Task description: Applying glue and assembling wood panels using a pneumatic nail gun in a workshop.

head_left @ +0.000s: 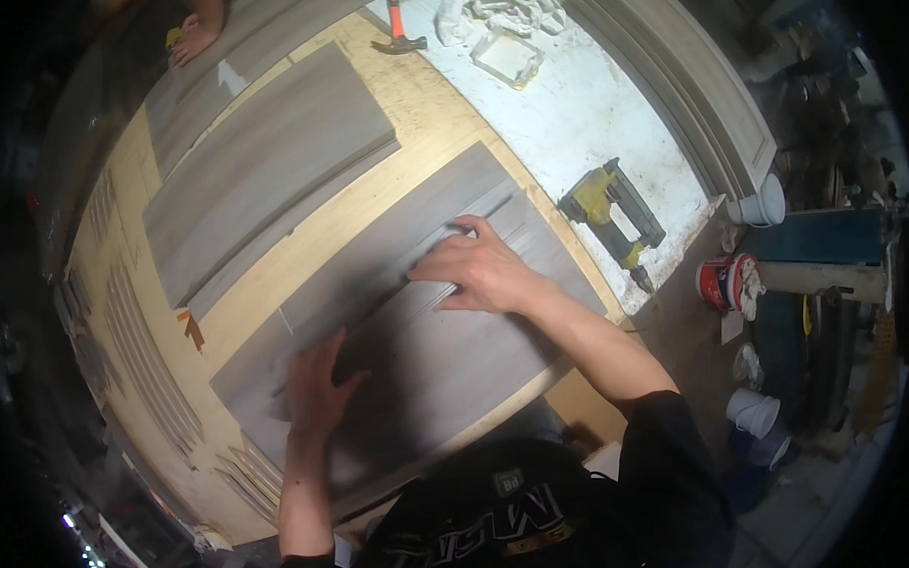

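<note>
A grey wood-grain panel lies before me on the pale wooden worktable. Narrow strip-like edges run lengthwise along its middle; whether they are loose strips or grooves is unclear. Over these edges is my right hand, fingers curved and spread apart, with nothing visible between them. Nearer the panel's left end, my left hand is also open, thumb away from the fingers and slightly blurred. I cannot tell how firmly either hand touches the surface.
More grey panels lie beyond. A hammer and a yellow-black nail gun rest at the far side and right. Thin strips lie left. Another person's hand is at far left. Buckets stand on the right.
</note>
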### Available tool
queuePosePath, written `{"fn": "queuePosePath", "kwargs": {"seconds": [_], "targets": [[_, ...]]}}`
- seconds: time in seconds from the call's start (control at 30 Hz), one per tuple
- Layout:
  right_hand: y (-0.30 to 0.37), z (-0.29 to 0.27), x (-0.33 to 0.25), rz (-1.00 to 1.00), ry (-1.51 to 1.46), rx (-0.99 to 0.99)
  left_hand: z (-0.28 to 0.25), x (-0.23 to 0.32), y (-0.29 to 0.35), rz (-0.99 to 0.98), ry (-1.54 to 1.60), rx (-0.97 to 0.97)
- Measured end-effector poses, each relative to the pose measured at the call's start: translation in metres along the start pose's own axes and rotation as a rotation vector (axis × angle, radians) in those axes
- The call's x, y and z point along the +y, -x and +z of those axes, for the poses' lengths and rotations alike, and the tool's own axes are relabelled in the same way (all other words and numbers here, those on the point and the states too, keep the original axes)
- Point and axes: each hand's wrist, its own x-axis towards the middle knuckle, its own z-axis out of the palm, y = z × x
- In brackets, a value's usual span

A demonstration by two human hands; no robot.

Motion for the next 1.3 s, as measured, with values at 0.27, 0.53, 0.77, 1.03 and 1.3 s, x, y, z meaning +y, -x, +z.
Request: {"fn": "queuePosePath", "kwargs": {"seconds": [0.27, 0.53, 0.77, 1.03, 1.3], "targets": [[0.001, -0.004, 0.049, 0.028, 0.009, 0.065, 0.004, 0.032, -0.035, -0.029, -0.044, 0.098], [0.023, -0.042, 0.082, 0.723, 0.096, 0.374, -0.003, 0.02, -0.026, -0.026, -0.059, 0.137], [0.015, -0.053, 0.092, 0.732, -0.105, 0.395, 0.001, 0.009, -0.034, -0.1, -0.026, 0.093], [0.013, -0.054, 0.095, 0.812, -0.086, 0.311, 0.004, -0.003, -0.046, -0.045, -0.003, 0.104], [0.011, -0.057, 0.093, 0.888, -0.046, 0.285, 0.009, -0.007, -0.051, -0.09, 0.045, 0.068]]}}
